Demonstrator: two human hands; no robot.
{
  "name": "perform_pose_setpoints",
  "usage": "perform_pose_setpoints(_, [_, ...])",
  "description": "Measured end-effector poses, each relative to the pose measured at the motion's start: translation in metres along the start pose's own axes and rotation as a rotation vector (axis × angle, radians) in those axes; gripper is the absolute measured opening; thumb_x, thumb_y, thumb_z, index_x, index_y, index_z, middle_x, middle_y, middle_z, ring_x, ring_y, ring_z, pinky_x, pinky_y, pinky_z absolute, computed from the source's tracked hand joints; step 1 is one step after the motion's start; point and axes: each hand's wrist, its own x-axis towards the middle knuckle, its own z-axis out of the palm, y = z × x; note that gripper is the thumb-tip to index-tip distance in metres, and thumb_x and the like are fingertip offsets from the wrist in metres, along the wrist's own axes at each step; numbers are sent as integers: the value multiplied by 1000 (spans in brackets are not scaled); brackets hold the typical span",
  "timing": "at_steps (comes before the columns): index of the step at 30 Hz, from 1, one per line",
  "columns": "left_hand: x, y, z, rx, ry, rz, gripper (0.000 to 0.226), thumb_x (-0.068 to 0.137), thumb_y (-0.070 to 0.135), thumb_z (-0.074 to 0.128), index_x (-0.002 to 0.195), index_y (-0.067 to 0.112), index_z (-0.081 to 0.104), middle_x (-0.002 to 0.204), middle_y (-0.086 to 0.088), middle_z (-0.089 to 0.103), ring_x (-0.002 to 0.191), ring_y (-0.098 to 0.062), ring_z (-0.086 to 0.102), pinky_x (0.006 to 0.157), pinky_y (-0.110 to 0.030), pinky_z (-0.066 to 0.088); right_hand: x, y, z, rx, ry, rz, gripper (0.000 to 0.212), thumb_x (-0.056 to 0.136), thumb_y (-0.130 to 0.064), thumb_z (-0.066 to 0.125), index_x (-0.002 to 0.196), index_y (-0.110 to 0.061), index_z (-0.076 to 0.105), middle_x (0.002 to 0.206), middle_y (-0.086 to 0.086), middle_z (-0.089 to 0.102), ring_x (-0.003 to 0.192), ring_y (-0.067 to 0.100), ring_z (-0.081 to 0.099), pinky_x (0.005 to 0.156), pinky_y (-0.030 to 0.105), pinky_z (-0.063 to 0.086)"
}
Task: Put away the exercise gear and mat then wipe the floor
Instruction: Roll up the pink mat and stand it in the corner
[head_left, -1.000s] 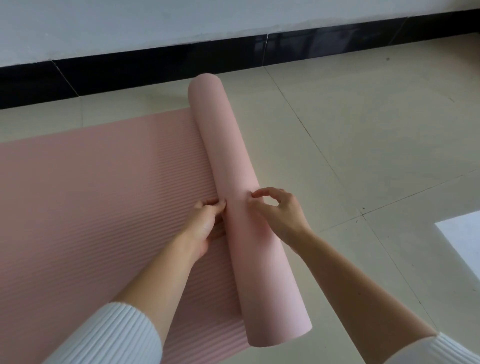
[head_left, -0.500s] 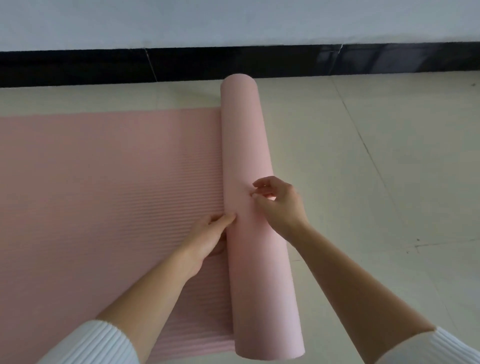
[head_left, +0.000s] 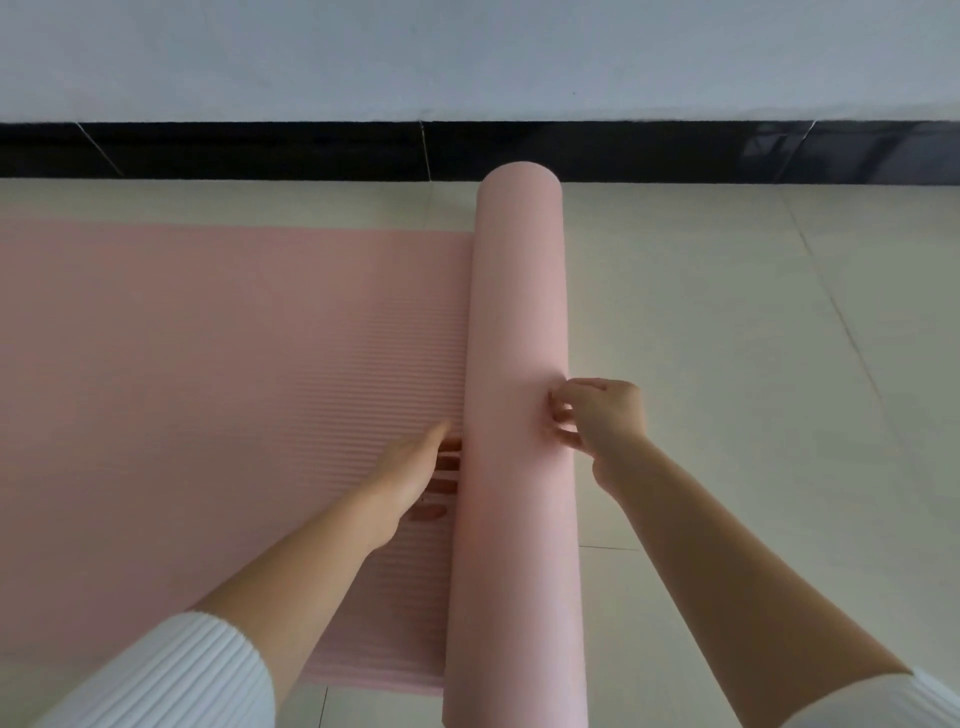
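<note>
**Currently: mat part-rolled, one hand on each side of the roll**

Item: pink mat (head_left: 234, 364), flat part spread leftward over the tiled floor (head_left: 727, 312). The roll (head_left: 517, 364) lies at the mat's right edge, with its long axis running away from the person toward the dark skirting (head_left: 260, 150).
Left hand (head_left: 415, 467): fingers straight, pressed into the seam on the left flank.
Right hand (head_left: 602, 421): fingers curled, tips nipping the right flank.
Both hands are equally near. The next push probably goes leftward.
</note>
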Motion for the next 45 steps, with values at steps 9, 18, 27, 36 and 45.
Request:
perform_pose_setpoints(9, [11,41,-22,630,52,219,51,93,37,50,141,25,36,133,-1,52,122,-23,49,100,-34,40,-28,-6,5,-46,-277,25,26,88,-15,60,112,-22,68,101,-7,62,83,3,54,61,23,39])
perform_pose_setpoints(18, [15,53,-77,1150,18,506,62,94,18,42,148,36,17,139,-9,49,122,-27,50,99,-30,40,-34,10,35,229,-227,178,17,91,4,48,106,4,55,92,11,57,76,22,58,76,42,58])
perform_pose_setpoints(27, [17,45,-133,727,-73,216,57,93,57,35,139,24,43,132,10,49,108,-11,47,87,-26,36,-52,1,103,-202,-316,-71,22,88,-10,59,102,-18,73,100,-12,66,90,-1,54,70,16,42])
perform_pose_setpoints(36, [44,15,-209,545,231,538,73,85,16,65,142,40,25,103,-3,51,79,-19,59,82,-33,46,-62,1,166,6,-305,30,55,82,12,62,132,-4,43,112,15,53,88,25,64,70,35,61])
perform_pose_setpoints(45, [26,-4,-253,220,215,483,22,90,37,54,73,34,68,75,22,67,90,-14,66,80,-36,49,-71,4,235,-678,-180,-96,91,59,-51,85,127,-16,36,116,0,37,110,23,47,96,41,46])
